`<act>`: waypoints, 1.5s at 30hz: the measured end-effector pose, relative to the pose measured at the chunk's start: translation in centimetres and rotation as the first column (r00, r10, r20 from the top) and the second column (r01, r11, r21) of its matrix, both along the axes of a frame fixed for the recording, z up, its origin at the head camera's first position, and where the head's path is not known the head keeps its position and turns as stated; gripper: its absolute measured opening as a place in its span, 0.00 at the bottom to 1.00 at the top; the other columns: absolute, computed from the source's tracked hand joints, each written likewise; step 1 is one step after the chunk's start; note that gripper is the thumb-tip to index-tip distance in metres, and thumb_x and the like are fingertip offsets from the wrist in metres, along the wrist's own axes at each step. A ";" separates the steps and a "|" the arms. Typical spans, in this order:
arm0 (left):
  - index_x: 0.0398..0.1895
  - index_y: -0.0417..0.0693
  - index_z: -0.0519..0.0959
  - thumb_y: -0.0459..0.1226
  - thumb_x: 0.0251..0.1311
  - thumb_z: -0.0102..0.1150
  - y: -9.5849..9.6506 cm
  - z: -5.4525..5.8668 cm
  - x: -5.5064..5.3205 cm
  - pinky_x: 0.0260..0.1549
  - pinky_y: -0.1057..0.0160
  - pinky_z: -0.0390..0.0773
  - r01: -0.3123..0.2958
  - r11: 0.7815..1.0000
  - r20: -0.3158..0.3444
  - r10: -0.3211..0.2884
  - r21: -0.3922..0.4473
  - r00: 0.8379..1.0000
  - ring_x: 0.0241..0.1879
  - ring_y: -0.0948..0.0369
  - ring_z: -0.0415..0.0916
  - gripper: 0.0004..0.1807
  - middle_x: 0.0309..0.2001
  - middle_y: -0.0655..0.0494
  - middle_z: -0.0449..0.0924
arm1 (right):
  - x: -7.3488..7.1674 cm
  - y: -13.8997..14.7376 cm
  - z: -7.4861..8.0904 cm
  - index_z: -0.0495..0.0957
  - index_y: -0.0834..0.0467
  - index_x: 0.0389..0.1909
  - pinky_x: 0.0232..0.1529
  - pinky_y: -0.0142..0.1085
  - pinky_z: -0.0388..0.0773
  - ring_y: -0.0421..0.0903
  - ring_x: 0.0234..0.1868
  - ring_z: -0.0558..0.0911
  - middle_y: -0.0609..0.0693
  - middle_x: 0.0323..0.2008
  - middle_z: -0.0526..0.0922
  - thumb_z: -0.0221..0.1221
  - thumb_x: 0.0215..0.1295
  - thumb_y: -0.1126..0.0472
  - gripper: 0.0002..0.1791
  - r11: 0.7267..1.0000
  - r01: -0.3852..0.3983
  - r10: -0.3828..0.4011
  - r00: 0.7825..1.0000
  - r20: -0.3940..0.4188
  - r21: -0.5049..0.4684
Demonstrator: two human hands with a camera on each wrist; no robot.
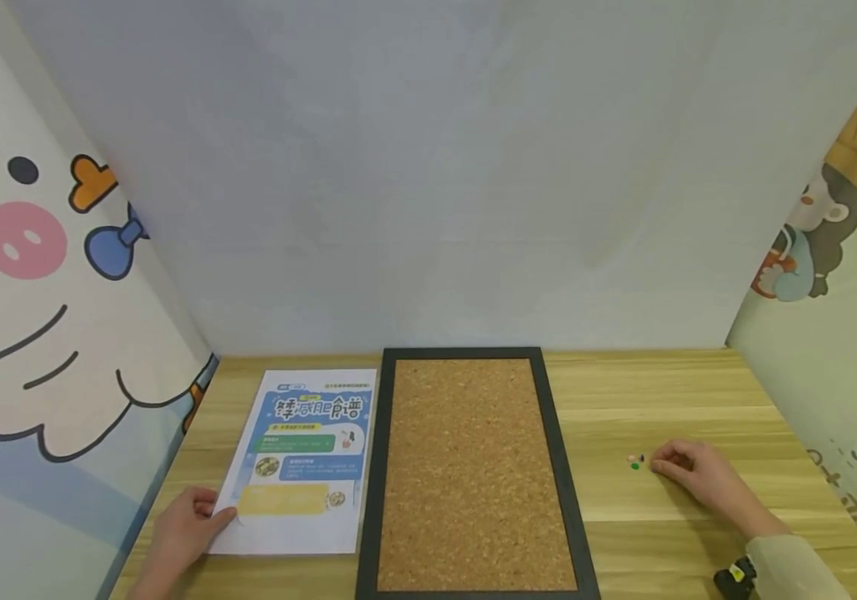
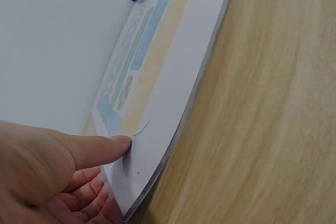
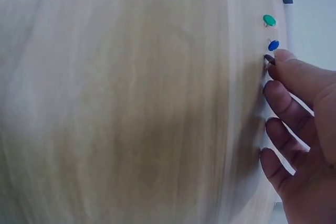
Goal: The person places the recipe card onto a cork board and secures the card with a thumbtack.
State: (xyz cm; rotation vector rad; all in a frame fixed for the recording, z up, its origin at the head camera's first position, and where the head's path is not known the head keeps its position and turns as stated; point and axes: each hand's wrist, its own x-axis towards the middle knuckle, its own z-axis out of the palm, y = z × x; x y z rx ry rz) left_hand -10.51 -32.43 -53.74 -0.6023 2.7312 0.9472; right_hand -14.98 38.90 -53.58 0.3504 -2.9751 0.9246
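A person's left hand (image 1: 182, 533), at the lower left of the head view, pinches the near left corner of a printed flyer (image 1: 301, 460), thumb on top and fingers curled beneath, as the left wrist view shows at its lower left (image 2: 58, 177); the right hand (image 1: 699, 477), at the lower right, rests on the wooden table (image 1: 684, 392) with fingers loosely curled, its fingertips (image 3: 286, 59) just beside a small cluster of pushpins (image 1: 635, 461); whether it already grips one cannot be told, though the right wrist view shows a dark pin (image 3: 269, 59) touching the foremost fingertip, with a blue pin (image 3: 273, 45) and a green pin (image 3: 269, 20) lying free above it.

The flyer lies flat at the centre left, its long edge just beside the black frame of a cork board (image 1: 473, 467) that fills the middle of the table; the sheet looks light, thin and limp, likely to sag or crease if lifted by one corner alone, so a hold at an edge with support underneath seems safest; its glossy face may slide easily on the wood.

The pins appear tiny, light and sharp-pointed, prone to roll or scatter; they are best taken by the coloured head between thumb and forefinger. Cartoon-printed panels (image 1: 38, 275) flank the table at far left and right.
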 end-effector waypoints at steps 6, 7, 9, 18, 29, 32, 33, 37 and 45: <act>0.46 0.30 0.69 0.37 0.57 0.61 -0.3 0.1 0.0 0.28 0.63 0.71 -0.033 0.999 0.010 0.033 0.024 0.999 0.33 0.54 0.70 0.21 0.34 0.43 0.73 | 0.3 -0.1 -0.1 0.82 0.52 0.28 0.29 0.30 0.72 0.30 0.27 0.73 0.38 0.26 0.81 0.64 0.58 0.58 0.03 1.000 0.000 0.001 0.999 -0.034 0.015; 0.46 0.29 0.70 0.36 0.58 0.61 -0.3 0.0 0.0 0.28 0.62 0.72 -0.037 0.999 0.005 0.036 0.024 0.999 0.33 0.54 0.71 0.20 0.34 0.43 0.73 | 0.4 -0.1 0.0 0.82 0.53 0.27 0.29 0.30 0.72 0.30 0.27 0.73 0.39 0.26 0.80 0.64 0.58 0.59 0.03 1.000 0.000 0.000 0.999 -0.038 0.013; 0.47 0.29 0.70 0.37 0.59 0.59 -0.5 -0.1 0.0 0.29 0.61 0.73 -0.041 0.999 -0.006 0.041 0.024 0.999 0.33 0.54 0.72 0.20 0.35 0.42 0.75 | 0.4 -0.2 0.1 0.81 0.53 0.27 0.29 0.30 0.72 0.30 0.27 0.73 0.39 0.26 0.80 0.64 0.58 0.59 0.03 1.000 0.000 0.000 1.000 -0.029 0.006; 0.49 0.29 0.71 0.41 0.61 0.57 -1.4 -0.7 -0.1 0.32 0.57 0.77 -0.060 0.997 -0.044 0.062 0.049 0.997 0.38 0.51 0.76 0.22 0.41 0.37 0.78 | 0.3 0.1 0.3 0.82 0.51 0.29 0.31 0.31 0.73 0.30 0.29 0.74 0.41 0.28 0.82 0.63 0.60 0.57 0.03 0.999 0.020 -0.021 0.999 0.033 0.045; 0.53 0.32 0.71 0.46 0.59 0.61 -2.4 -0.6 0.3 0.28 0.69 0.72 -0.143 0.971 -0.069 0.159 0.192 0.985 0.37 0.58 0.76 0.28 0.43 0.39 0.80 | 0.4 0.1 0.4 0.81 0.52 0.27 0.28 0.31 0.72 0.30 0.27 0.72 0.39 0.25 0.80 0.63 0.59 0.61 0.03 0.997 -0.006 0.008 1.000 -0.027 0.071; 0.54 0.32 0.70 0.46 0.58 0.62 -2.4 -0.2 0.4 0.27 0.71 0.72 -0.180 0.954 -0.043 0.196 0.239 0.980 0.37 0.60 0.75 0.28 0.45 0.39 0.79 | 0.4 0.1 0.6 0.81 0.52 0.27 0.28 0.31 0.72 0.31 0.27 0.71 0.39 0.25 0.79 0.63 0.59 0.61 0.03 0.997 -0.010 0.012 1.000 -0.024 0.078; 0.54 0.33 0.70 0.46 0.58 0.62 -2.4 -0.2 0.4 0.26 0.71 0.72 -0.191 0.949 -0.037 0.206 0.252 0.978 0.36 0.62 0.75 0.29 0.45 0.40 0.79 | 0.5 0.1 0.7 0.81 0.52 0.27 0.28 0.32 0.72 0.31 0.27 0.71 0.39 0.25 0.79 0.63 0.59 0.61 0.03 0.997 -0.011 0.013 1.000 -0.020 0.080; 0.55 0.35 0.70 0.47 0.56 0.63 -2.6 -0.1 0.7 0.27 0.73 0.72 -0.209 0.928 -0.033 0.230 0.309 0.973 0.33 0.71 0.73 0.30 0.43 0.47 0.80 | 0.5 0.2 0.8 0.81 0.52 0.27 0.28 0.32 0.72 0.31 0.27 0.71 0.40 0.26 0.79 0.63 0.58 0.60 0.03 0.997 -0.008 0.010 1.000 -0.020 0.082; 0.53 0.37 0.72 0.46 0.54 0.66 -2.8 -0.1 1.4 0.30 0.73 0.74 -0.242 0.886 -0.043 0.281 0.396 0.959 0.31 0.75 0.72 0.29 0.32 0.66 0.80 | 0.7 0.3 0.7 0.81 0.52 0.27 0.29 0.32 0.72 0.30 0.28 0.73 0.39 0.26 0.80 0.63 0.58 0.61 0.03 0.998 -0.015 0.019 0.999 -0.050 0.066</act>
